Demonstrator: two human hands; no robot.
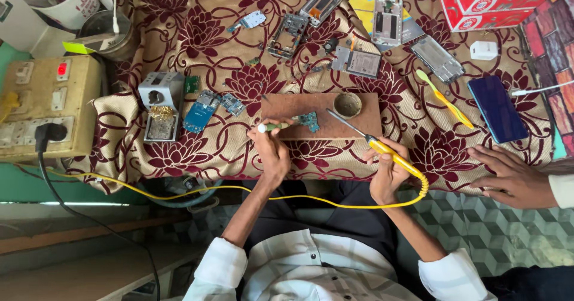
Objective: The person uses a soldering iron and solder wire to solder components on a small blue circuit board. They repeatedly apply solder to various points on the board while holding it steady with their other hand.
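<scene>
My right hand (385, 172) grips a yellow-handled soldering iron (391, 153); its metal tip points up-left over a brown wooden board (359, 124). My left hand (270, 151) holds a thin green tool with a white end (274, 126) against a small blue-green circuit board (309, 121) lying on the wooden board. A round tin (347, 105) sits at the board's far right. The iron's yellow cord (335, 204) loops across my lap toward the left.
Another person's hand (508, 176) rests on the floral cloth at the right, near a dark phone (497, 108) and a yellow-green toothbrush (445, 99). Phone frames and boards (335, 14) litter the far side. A switch box (42, 106) stands left, red boxes (490, 2) at top right.
</scene>
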